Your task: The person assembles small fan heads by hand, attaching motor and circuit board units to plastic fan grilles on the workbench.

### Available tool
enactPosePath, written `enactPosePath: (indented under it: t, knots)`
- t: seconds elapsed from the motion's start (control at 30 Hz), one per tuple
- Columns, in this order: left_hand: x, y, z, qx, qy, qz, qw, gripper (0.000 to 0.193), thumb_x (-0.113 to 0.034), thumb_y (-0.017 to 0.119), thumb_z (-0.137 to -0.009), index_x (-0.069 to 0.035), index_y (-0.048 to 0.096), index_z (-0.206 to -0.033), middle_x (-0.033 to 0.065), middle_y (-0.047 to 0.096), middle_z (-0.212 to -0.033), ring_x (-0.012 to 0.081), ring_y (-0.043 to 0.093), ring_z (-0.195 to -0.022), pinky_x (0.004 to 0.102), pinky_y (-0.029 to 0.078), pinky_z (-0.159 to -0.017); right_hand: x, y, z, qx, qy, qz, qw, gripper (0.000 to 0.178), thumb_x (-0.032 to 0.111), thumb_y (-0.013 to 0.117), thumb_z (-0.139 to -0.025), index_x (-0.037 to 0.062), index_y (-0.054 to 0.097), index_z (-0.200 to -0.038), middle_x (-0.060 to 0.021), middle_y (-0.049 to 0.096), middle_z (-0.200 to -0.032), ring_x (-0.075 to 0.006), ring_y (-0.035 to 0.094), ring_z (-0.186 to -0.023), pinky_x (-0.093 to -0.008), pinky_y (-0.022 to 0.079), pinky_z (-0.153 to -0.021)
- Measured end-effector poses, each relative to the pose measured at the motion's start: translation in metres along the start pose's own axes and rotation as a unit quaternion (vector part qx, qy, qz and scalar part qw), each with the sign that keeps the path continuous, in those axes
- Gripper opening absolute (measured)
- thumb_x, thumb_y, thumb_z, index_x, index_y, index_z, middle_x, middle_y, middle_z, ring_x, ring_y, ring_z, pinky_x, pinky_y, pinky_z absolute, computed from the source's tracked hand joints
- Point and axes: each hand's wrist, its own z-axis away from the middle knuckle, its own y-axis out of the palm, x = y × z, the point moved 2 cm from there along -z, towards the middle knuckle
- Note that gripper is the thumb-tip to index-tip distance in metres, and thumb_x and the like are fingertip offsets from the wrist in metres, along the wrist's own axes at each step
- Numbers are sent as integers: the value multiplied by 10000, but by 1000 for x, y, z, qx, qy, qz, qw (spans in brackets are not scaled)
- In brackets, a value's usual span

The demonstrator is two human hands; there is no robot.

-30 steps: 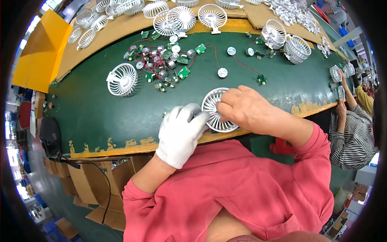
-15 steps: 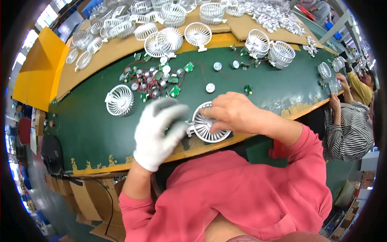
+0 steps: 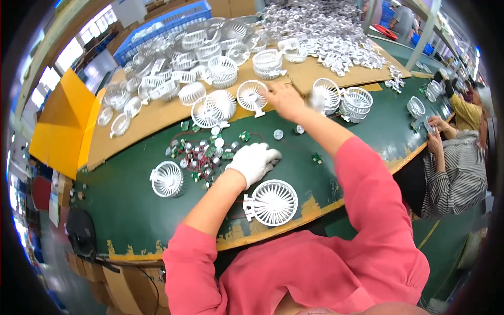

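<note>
My left hand [image 3: 255, 163], in a white glove, rests on the green table with its fingers curled down beside the pile of small motors and circuit boards [image 3: 207, 157]. What lies under those fingers is hidden. Stretched far out, my bare right hand [image 3: 286, 101] has its fingers closed at the right rim of a white round fan cage [image 3: 252, 96] by the cardboard edge. Close to me, another white fan cage [image 3: 272, 203] lies flat near the table's front edge, its clip end pointing left. A third fan cage [image 3: 167, 179] sits further left.
Many fan cages [image 3: 194, 58] are heaped on cardboard at the back, before a blue crate [image 3: 163, 31]. A mound of small white parts [image 3: 325, 37] lies right of them. Stacked cages [image 3: 356, 104] stand on the right. Co-workers [image 3: 454, 168] sit further right.
My right hand has left the near fan cage and reached to the back one. My left hand has moved forward and right onto the tabletop. The view has shifted, showing more of the back.
</note>
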Motion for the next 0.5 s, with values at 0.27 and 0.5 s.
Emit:
enactPosePath:
  t: [0.27,0.5]
  knots:
    - [-25,-58,39,-232,-80,193,950,213,-62,648,-773,-39,648,-985,81,609,-910,189,589,-832,299,478,-754,10,-23,0,-75,-31,-28,996,128,204,653,-768,102,656,-845,-94,570,-1122,-261,518,-1068,-407,379,-903]
    - [-41,-86,119,-507,-108,306,799,238,-186,522,-911,24,545,-1020,161,555,-1100,223,555,-964,339,440,-872,90,-155,64,-25,-141,-266,953,153,190,684,-777,96,573,-824,-71,515,-712,-255,546,-750,-390,384,-797]
